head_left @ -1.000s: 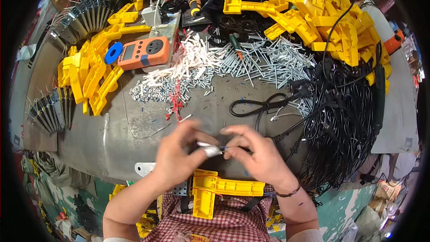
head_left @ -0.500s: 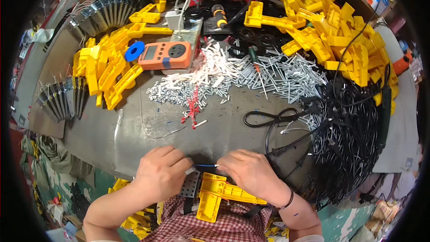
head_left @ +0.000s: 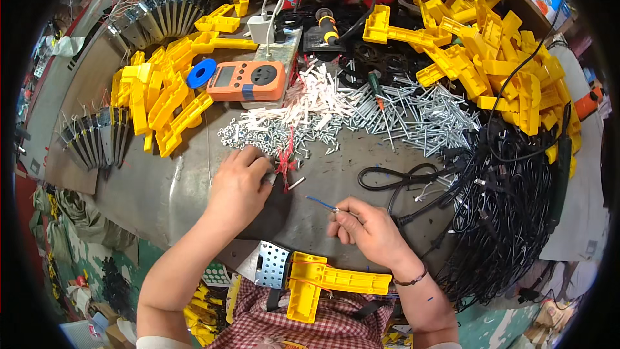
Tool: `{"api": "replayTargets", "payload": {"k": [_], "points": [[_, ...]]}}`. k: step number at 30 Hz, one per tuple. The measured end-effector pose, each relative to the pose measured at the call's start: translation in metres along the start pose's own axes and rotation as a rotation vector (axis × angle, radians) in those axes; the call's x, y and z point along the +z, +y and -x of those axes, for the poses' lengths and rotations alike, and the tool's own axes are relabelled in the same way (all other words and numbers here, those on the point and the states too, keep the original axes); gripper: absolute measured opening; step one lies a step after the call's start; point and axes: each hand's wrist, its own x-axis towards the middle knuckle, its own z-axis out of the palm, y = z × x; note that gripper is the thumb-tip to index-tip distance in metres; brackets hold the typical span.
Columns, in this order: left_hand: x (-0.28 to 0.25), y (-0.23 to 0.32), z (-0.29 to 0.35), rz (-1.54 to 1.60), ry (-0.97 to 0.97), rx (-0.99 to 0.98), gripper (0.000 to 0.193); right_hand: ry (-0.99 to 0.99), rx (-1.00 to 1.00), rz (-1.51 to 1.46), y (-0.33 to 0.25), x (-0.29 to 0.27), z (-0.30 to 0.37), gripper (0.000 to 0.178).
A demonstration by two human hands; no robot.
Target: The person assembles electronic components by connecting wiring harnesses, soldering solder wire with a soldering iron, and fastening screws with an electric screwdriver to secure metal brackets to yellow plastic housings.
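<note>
One blue wire (head_left: pixel 320 203), one orange meter (head_left: pixel 245 84), one blue ring (head_left: pixel 208 68), seemingly one black-and-yellow tool (head_left: pixel 328 26).

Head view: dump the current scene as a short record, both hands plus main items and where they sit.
left_hand: curled hand beside the red strands, just nearer than the nuts; contents unclear
right_hand: hand pinching a blue wire, free end pointing left
by_apron: yellow housing, perforated metal plate at its left
bench_left: orange meter, blue ring beside it
bench_far_middle: loose screws, green-handled screwdriver
bench_right: tangled black cables
</note>
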Motion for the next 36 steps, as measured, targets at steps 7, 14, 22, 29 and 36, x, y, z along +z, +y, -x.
{"api": "replayTargets", "payload": {"k": [7, 14, 22, 29, 36], "points": [[-0.028, -0.008, -0.014, -0.281, -0.144, 0.019, 0.031, 0.003, 0.026, -0.139, 0.006, -0.002, -0.009, 0.014], [-0.023, 0.003, -0.018, 0.28, -0.035, -0.107, 0.035, 0.089, -0.028, -0.2, 0.024, -0.006, -0.011, 0.014], [-0.004, 0.046, -0.002, 0.86, -0.136, -0.193, 0.021, 0.222, -0.091, -0.269, -0.009, -0.003, -0.026, 0.021], [0.003, 0.065, 0.011, 1.062, 0.055, -0.242, 0.013, 0.316, -0.195, -0.369, -0.008, 0.001, -0.014, 0.015], [0.011, 0.034, 0.028, 1.325, -0.029, -0.136, 0.059, 0.318, -0.269, -0.258, -0.019, -0.008, -0.003, 0.01]]}}
